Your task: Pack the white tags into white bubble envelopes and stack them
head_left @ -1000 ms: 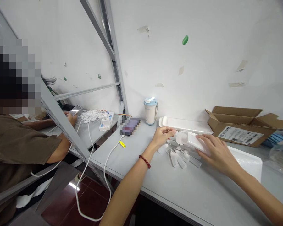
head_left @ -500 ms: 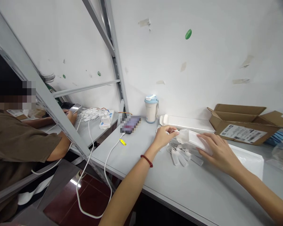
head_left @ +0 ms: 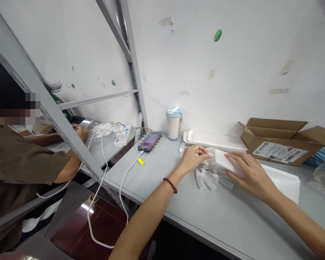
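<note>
A narrow white box point(head_left: 223, 160) lies tilted in my right hand point(head_left: 250, 175), whose fingers and thumb grip it by its sides. Its left end looks open, with flaps there. Right at that end, my left hand point(head_left: 193, 159), with a red bead bracelet at the wrist, pinches thumb and fingers together. Whatever sits in that pinch is small, whitish and mostly hidden. Below both hands, several flat whitish, partly see-through strips point(head_left: 206, 180) are fanned out on the grey table point(head_left: 195, 213). Beside my left fingers lies a small white piece point(head_left: 182, 147).
Behind my hands are flat white boxes point(head_left: 213, 140), a cup point(head_left: 173, 124) and an open carton point(head_left: 278, 146). A white plastic bag point(head_left: 283, 182) lies under my right forearm. A phone point(head_left: 150, 141) trails a white cable. Past the metal shelf post point(head_left: 51, 104), another person holds a phone.
My left hand has moved slightly right, and its fingertips are now closer to the box's open end. My right hand keeps its grip on the box.
</note>
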Tool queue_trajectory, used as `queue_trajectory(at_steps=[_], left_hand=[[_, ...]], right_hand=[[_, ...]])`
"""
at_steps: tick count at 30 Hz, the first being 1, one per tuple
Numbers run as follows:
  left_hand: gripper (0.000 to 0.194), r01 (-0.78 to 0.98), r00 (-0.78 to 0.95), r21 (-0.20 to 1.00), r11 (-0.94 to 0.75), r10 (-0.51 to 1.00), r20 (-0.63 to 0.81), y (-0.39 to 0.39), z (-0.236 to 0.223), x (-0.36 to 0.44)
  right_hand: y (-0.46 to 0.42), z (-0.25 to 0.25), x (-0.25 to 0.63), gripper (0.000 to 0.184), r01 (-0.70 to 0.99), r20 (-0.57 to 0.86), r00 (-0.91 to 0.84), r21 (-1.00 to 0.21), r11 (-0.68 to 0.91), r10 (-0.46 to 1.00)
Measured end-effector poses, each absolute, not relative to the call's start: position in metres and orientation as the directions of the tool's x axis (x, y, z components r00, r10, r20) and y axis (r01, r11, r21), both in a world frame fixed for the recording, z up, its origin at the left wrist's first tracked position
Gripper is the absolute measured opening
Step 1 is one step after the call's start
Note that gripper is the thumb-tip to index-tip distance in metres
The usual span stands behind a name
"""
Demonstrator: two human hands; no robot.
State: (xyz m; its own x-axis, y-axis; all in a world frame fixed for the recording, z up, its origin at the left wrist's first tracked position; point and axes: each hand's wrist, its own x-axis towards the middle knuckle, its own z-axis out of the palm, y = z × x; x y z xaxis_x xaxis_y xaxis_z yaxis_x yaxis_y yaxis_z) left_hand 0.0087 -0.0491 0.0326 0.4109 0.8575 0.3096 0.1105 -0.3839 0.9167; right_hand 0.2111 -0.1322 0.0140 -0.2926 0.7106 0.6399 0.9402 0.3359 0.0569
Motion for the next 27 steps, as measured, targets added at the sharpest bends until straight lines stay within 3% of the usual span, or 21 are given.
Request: queue_trajectory(at_steps=[5, 10, 13, 19, 27], left_hand=[[0.009, 0.239, 0.385, 0.808, -0.539, 0.816, 0.431, -0.044, 0.028, 0.009], [0.012, 0.250, 0.351, 0.813, -0.525, 0.832, 0.429, -0.039, 0.023, 0.010], [0.015, 0.192, 0.367, 0.858, -0.476, 0.846, 0.388, -0.039, 0.023, 0.010], [0.019, -0.006, 0.567, 0.922, -0.387, 0.758, 0.322, -0.040, 0.022, 0.010], [0.022, -0.093, 0.529, 0.957, -0.274, 0.801, 0.281, -0.039, 0.020, 0.012]], right_hand=[[-0.131, 0.013, 0.212, 0.038, 0.941, 0.642, -0.295, 0.066, 0.332, 0.707], [-0.131, 0.013, 0.213, 0.040, 0.943, 0.632, -0.294, 0.069, 0.325, 0.717], [-0.132, 0.014, 0.212, 0.040, 0.940, 0.638, -0.296, 0.065, 0.334, 0.711], [-0.134, 0.018, 0.209, 0.039, 0.930, 0.657, -0.318, 0.075, 0.360, 0.684], [-0.138, 0.022, 0.204, 0.037, 0.921, 0.654, -0.329, 0.064, 0.384, 0.681]])
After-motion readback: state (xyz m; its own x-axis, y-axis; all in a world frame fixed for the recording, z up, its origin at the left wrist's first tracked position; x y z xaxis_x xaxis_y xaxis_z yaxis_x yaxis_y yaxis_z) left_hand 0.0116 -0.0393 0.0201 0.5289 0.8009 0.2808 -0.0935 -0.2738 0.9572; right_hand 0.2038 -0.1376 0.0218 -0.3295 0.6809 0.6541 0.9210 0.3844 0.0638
